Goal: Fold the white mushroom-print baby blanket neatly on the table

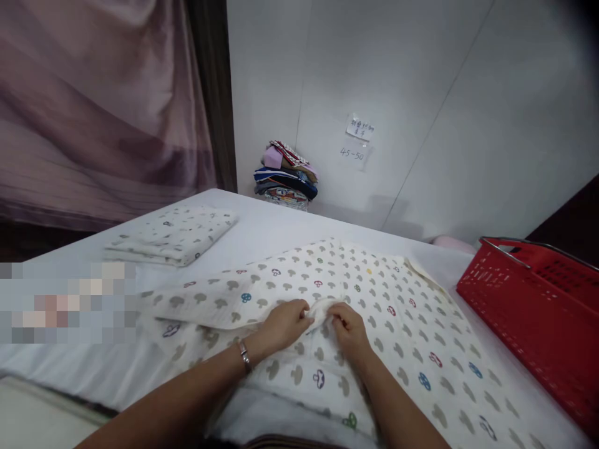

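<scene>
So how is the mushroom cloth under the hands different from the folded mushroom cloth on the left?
The spread cream mushroom-print cloth lies opened out wide; the folded cream mushroom-print cloth is a small neat pile. The spread one is pinched by the left hand and right hand; the folded one lies untouched, farther back. Both are the same pale mushroom fabric on the white table.
</scene>
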A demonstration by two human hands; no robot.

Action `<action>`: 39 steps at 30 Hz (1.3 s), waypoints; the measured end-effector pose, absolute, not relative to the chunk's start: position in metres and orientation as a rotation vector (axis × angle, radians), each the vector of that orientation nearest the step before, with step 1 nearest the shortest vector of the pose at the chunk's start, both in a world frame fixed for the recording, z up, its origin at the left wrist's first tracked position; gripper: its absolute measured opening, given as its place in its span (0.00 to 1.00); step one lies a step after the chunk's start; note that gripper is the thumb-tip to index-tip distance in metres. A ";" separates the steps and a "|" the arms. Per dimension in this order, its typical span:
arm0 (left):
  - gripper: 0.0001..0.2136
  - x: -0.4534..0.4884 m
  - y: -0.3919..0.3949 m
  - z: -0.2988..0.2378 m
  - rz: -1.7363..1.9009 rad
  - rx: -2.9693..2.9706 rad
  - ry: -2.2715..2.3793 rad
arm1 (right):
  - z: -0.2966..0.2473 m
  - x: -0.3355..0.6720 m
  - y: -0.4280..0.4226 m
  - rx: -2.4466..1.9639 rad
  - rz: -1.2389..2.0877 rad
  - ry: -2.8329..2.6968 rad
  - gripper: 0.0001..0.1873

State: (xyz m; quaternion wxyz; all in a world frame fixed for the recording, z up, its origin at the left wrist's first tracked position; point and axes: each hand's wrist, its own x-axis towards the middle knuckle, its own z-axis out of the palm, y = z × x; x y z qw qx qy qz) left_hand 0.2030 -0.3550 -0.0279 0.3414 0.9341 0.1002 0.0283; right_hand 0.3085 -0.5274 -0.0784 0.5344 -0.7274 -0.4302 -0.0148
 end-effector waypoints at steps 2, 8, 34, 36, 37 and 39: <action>0.12 0.214 -0.360 -0.028 0.068 2.493 0.306 | -0.078 0.316 -0.532 -1.770 -0.031 -0.967 0.15; 0.10 0.242 -0.362 -0.039 0.019 2.467 0.383 | -0.084 0.331 -0.536 -1.856 0.035 -0.908 0.15; 0.03 0.229 -0.358 -0.031 0.283 2.376 0.280 | -0.069 0.295 -0.525 -1.958 0.126 -1.443 0.11; 0.04 0.226 -0.343 -0.019 0.494 2.350 0.329 | -0.069 0.297 -0.526 -1.950 0.134 -1.458 0.08; 0.05 0.224 -0.335 -0.013 0.621 2.355 0.345 | -0.069 0.298 -0.527 -1.932 0.129 -1.466 0.08; 0.07 0.219 -0.324 -0.006 0.825 2.405 0.340 | -0.066 0.299 -0.530 -1.885 0.073 -1.457 0.09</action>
